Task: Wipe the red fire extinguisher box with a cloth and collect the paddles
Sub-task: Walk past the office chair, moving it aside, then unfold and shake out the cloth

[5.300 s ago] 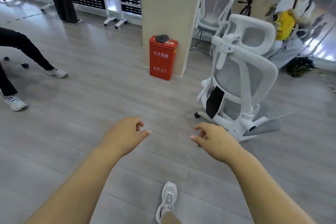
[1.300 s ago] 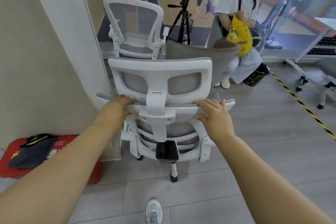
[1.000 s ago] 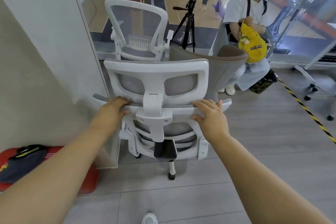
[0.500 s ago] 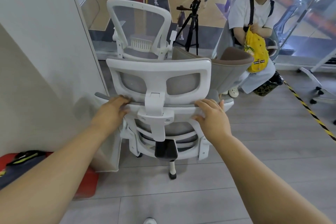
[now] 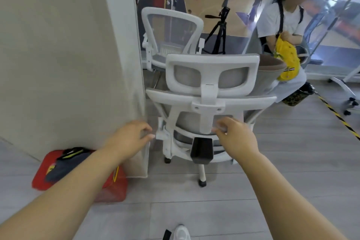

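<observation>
Head view: my left hand (image 5: 130, 138) and right hand (image 5: 236, 137) loosely curled, empty; red box (image 5: 114, 189) low left against pillar (image 5: 58, 64), dark bundle (image 5: 66, 163) on its lid; white chair (image 5: 210, 76) just beyond might roll back on castors, crowding the box.

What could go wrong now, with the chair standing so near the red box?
The white chair stands on casters, and neither the left hand nor the right hand holds it; it might roll toward the seated person behind.
A dark bundle lies on the red box; wiping could knock it off.
</observation>
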